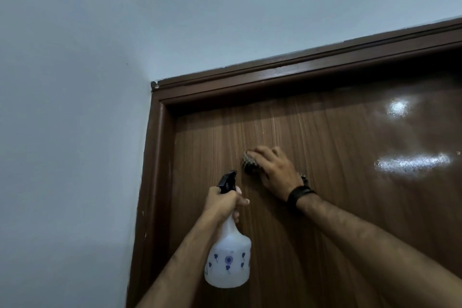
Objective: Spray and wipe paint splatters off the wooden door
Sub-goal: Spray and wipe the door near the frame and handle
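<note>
The right hand (272, 172) presses a dark scrubbing pad (247, 162) flat against the wooden door (337, 182), below the top frame (275, 77). Just below and left of the pad, the left hand (225, 204) grips the spray bottle (228, 257) by its neck, bottle hanging upright, nozzle aimed at the door.

I take this for a room in a home — pale blue painted walls (75, 107) meet a glossy brown wooden door (325, 182) in its moulded frame (160, 157).
</note>
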Demonstrator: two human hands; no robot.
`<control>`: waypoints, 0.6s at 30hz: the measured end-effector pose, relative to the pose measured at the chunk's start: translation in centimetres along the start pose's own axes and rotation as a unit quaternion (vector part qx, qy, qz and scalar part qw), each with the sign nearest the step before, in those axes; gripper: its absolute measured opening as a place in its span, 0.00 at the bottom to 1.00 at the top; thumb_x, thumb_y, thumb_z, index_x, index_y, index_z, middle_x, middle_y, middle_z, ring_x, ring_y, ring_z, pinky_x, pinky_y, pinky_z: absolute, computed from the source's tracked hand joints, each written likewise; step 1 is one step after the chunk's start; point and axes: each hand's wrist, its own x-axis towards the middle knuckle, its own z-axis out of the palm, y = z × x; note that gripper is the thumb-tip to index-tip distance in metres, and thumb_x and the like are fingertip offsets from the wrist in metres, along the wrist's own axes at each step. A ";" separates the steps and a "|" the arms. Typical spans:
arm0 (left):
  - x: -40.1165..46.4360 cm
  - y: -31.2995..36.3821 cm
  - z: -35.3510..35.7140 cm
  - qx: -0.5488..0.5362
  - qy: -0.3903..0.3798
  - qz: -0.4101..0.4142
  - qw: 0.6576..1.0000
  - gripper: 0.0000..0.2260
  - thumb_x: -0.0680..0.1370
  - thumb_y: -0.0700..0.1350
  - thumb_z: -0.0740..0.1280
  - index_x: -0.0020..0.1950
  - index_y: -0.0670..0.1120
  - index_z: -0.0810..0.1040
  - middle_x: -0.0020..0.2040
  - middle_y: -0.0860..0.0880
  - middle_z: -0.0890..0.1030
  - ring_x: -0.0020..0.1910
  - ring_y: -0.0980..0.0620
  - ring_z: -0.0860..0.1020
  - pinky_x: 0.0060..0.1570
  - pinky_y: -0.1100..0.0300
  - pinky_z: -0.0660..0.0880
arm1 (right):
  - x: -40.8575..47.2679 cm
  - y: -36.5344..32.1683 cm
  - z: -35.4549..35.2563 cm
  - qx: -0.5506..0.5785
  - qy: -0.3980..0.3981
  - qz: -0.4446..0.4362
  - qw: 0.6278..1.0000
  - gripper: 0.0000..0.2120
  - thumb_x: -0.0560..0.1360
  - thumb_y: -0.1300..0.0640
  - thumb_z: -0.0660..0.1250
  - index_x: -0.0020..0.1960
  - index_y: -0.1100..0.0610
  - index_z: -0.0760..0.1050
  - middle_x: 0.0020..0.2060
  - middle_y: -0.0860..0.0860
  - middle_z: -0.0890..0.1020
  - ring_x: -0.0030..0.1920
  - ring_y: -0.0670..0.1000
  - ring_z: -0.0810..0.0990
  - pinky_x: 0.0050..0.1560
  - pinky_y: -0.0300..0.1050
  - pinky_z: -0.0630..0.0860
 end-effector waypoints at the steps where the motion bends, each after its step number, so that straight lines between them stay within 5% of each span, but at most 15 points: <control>1: -0.2 0.0 0.6 -0.002 -0.004 0.000 1.000 0.09 0.73 0.31 0.69 0.42 0.45 0.76 0.30 0.48 0.74 0.24 0.53 0.71 0.29 0.58 0.71 | -0.9 -0.1 0.0 -0.001 -0.007 -0.022 1.000 0.28 0.69 0.64 0.74 0.68 0.56 0.74 0.63 0.53 0.74 0.51 0.56 0.73 0.46 0.49 0.79; 5: -1.2 0.5 2.8 -0.009 0.003 -0.003 1.000 0.09 0.73 0.30 0.69 0.42 0.44 0.76 0.30 0.46 0.74 0.23 0.52 0.70 0.27 0.60 0.70 | -1.2 0.5 -0.5 -0.025 -0.020 -0.057 0.998 0.27 0.69 0.66 0.71 0.67 0.57 0.74 0.61 0.54 0.77 0.47 0.57 0.73 0.45 0.54 0.78; 8: -1.3 0.8 4.3 -0.004 0.010 -0.002 1.000 0.09 0.72 0.30 0.69 0.41 0.44 0.76 0.28 0.47 0.74 0.23 0.51 0.69 0.27 0.60 0.69 | -1.3 2.1 -2.4 -0.036 -0.002 -0.003 0.999 0.21 0.72 0.61 0.64 0.66 0.57 0.75 0.59 0.53 0.77 0.46 0.57 0.72 0.45 0.53 0.76; 12: -1.4 1.0 7.4 -0.027 0.011 -0.010 1.000 0.09 0.71 0.29 0.70 0.41 0.43 0.76 0.28 0.46 0.73 0.23 0.50 0.68 0.26 0.61 0.68 | -2.7 6.3 -6.1 -0.058 0.022 0.108 0.992 0.25 0.69 0.66 0.72 0.65 0.58 0.75 0.57 0.53 0.78 0.45 0.56 0.72 0.45 0.53 0.76; 18: -2.5 1.1 14.0 -0.039 -0.031 -0.013 0.999 0.10 0.72 0.30 0.70 0.44 0.44 0.77 0.30 0.46 0.73 0.24 0.51 0.69 0.28 0.60 0.69 | -6.6 9.8 -10.1 -0.075 -0.005 0.122 0.990 0.24 0.70 0.65 0.71 0.66 0.58 0.75 0.57 0.53 0.77 0.46 0.57 0.72 0.44 0.54 0.76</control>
